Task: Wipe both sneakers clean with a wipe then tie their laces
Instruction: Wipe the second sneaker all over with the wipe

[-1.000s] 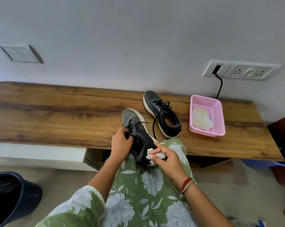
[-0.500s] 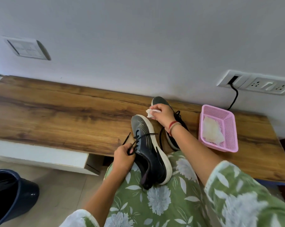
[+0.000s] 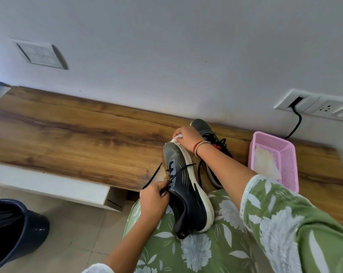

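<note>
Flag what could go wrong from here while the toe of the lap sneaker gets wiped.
1. The sneaker lies tilted on the lap, steadied only by the left hand at its laces. The right hand pressing the wipe on the toe could twist it from that grip.
2. The right forearm crosses over the second sneaker on the table and could nudge it.

Left hand (image 3: 153, 196) grips the sneaker (image 3: 189, 196); right hand (image 3: 187, 137), arm outstretched, pinches the wipe (image 3: 176, 139)
</note>
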`<state>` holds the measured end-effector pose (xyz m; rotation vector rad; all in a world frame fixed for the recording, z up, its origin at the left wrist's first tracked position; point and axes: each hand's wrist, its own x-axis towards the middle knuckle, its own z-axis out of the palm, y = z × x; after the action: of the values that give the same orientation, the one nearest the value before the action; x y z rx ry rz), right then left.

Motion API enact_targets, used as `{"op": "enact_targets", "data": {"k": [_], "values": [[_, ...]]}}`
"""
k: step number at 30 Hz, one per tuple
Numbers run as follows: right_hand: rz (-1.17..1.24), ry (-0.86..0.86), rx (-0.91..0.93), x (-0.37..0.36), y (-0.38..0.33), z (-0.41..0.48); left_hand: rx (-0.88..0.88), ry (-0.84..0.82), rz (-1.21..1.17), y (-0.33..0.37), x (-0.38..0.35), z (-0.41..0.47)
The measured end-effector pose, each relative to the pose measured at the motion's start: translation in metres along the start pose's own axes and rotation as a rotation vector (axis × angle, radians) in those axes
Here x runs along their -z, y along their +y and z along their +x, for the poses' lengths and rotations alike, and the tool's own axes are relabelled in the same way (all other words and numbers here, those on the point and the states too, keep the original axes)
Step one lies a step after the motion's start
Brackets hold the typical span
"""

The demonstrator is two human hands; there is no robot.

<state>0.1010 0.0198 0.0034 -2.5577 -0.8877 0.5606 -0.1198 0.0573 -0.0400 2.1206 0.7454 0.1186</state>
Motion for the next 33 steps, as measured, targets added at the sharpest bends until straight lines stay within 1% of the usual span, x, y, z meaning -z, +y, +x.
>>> {"op": "enact_targets", "data": {"k": [3, 7, 9, 12, 15, 19, 22, 25, 26, 29, 30, 31, 33], "values": [[-0.002, 0.010, 0.005, 0.000, -0.001, 0.002, -0.035, -0.020, 0.078, -0.003, -0.002, 0.001], [-0.061, -0.098, 0.029, 0.000, -0.007, 0.007, -0.047, -0.039, 0.113, -0.004, -0.005, 0.004], [-0.112, -0.120, 0.041, 0.002, -0.009, 0.005, -0.043, -0.049, 0.116, -0.003, -0.006, 0.005], [-0.204, -0.065, 0.098, 0.003, -0.009, -0.007, -0.036, -0.038, 0.101, -0.004, -0.006, 0.005], [-0.237, 0.049, 0.105, -0.005, -0.001, -0.028, -0.041, -0.032, 0.080, -0.001, -0.005, 0.003], [-0.137, 0.115, 0.003, -0.015, 0.011, -0.064, -0.035, -0.031, 0.059, 0.004, 0.000, 0.000], [0.000, 0.175, -0.082, -0.024, 0.013, -0.102, -0.021, -0.037, 0.034, 0.007, 0.004, -0.002], [0.185, 0.265, -0.227, -0.041, 0.006, -0.141, -0.011, -0.039, 0.006, 0.010, 0.007, -0.003], [0.209, 0.245, -0.259, -0.043, 0.007, -0.149, -0.013, -0.039, -0.003, 0.010, 0.007, -0.003], [0.158, 0.057, -0.285, -0.023, 0.014, -0.148, -0.023, -0.037, -0.027, 0.005, 0.005, -0.002], [0.151, 0.055, -0.275, -0.013, 0.014, -0.139, -0.035, -0.038, -0.017, 0.003, 0.004, -0.001], [0.158, 0.107, -0.257, -0.003, 0.011, -0.128, -0.047, -0.041, 0.001, 0.001, 0.003, -0.001], [0.195, 0.272, -0.208, 0.012, 0.000, -0.096, -0.062, -0.032, 0.038, -0.002, 0.001, 0.000]]}}
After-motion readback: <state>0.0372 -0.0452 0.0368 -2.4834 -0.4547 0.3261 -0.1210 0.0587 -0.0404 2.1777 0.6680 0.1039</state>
